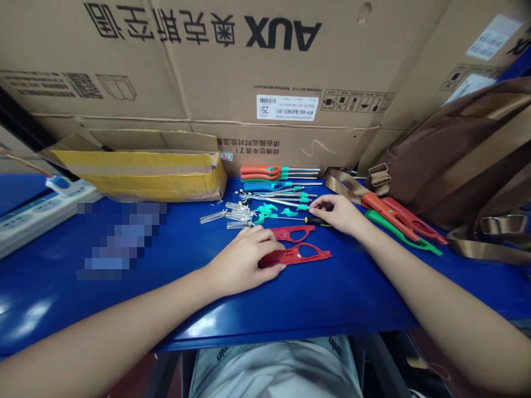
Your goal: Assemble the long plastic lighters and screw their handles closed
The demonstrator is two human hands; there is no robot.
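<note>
My left hand (246, 260) is closed at the left end of a red lighter casing half (298, 254), thumb along its near edge. Its fingers cover part of a second red casing half (292, 233) just behind. Farther right, my right hand (338, 213) has thumb and forefinger drawn together beside the teal end of a metal lighter tube (286, 203); what is between the fingertips is hidden. Just under that hand lies a screwdriver (317, 221) with a black and yellow handle. Several clear fuel tanks (238, 213) and small teal parts (265, 210) lie beyond my left hand.
Lighters with orange (259, 171) and blue (261, 186) handles are stacked at the back. Orange, red and green casings (398, 221) lie right, near a brown bag (460, 149). A yellow-taped carton (166, 177) and power strip (45, 210) stand left. Large cardboard (199, 83) walls the back.
</note>
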